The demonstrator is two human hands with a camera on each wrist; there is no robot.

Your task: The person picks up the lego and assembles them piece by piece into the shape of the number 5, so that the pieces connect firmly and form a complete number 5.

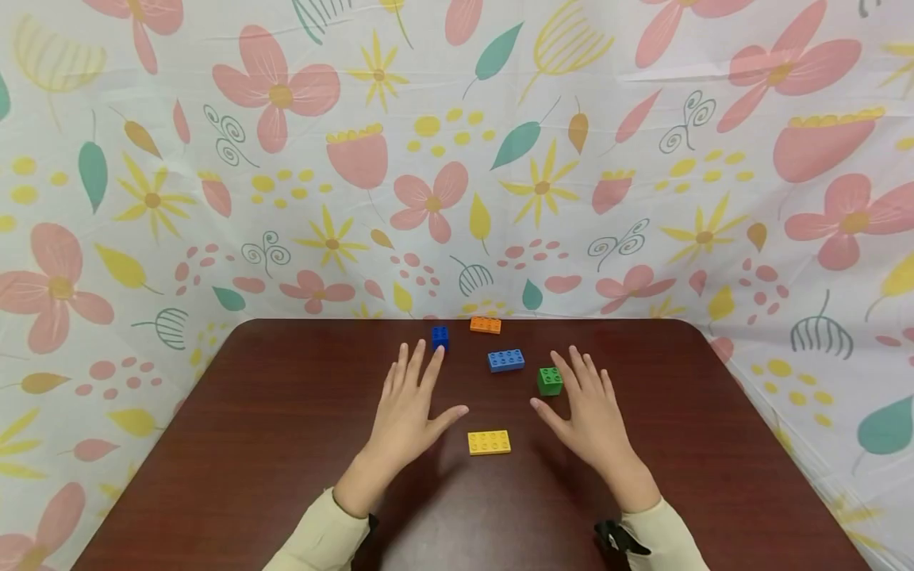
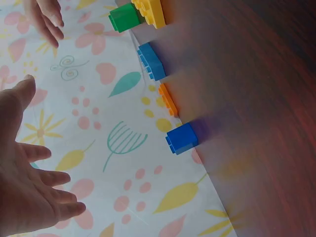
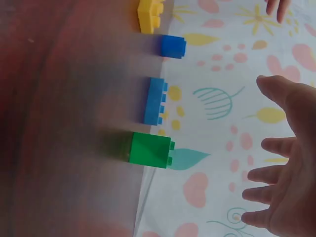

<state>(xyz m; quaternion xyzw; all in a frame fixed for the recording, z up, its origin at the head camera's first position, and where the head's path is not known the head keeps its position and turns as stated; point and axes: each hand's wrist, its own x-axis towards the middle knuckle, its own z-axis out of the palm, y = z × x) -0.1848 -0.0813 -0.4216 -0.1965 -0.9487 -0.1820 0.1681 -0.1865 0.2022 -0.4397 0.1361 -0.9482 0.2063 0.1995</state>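
Both hands hover over the table with fingers spread and nothing held. In the head view my left hand (image 1: 407, 412) has its fingertips just short of a small dark blue brick (image 1: 439, 338). My right hand (image 1: 591, 412) is nearest to a green brick (image 1: 549, 381), its index finger overlapping the brick's right edge in this view. Between the two hands, closer to me, lies a flat yellow brick (image 1: 489, 442). A longer light blue brick (image 1: 505, 361) sits beyond it, and an orange brick (image 1: 485, 325) lies by the table's far edge. All bricks stand studs up.
The dark brown table (image 1: 271, 428) has rounded far corners. Right behind its far edge hangs a white cloth (image 1: 457, 270) printed with flowers and leaves. Dark bands (image 1: 621, 538) show at the cuffs of the pale sleeves (image 1: 664, 539).
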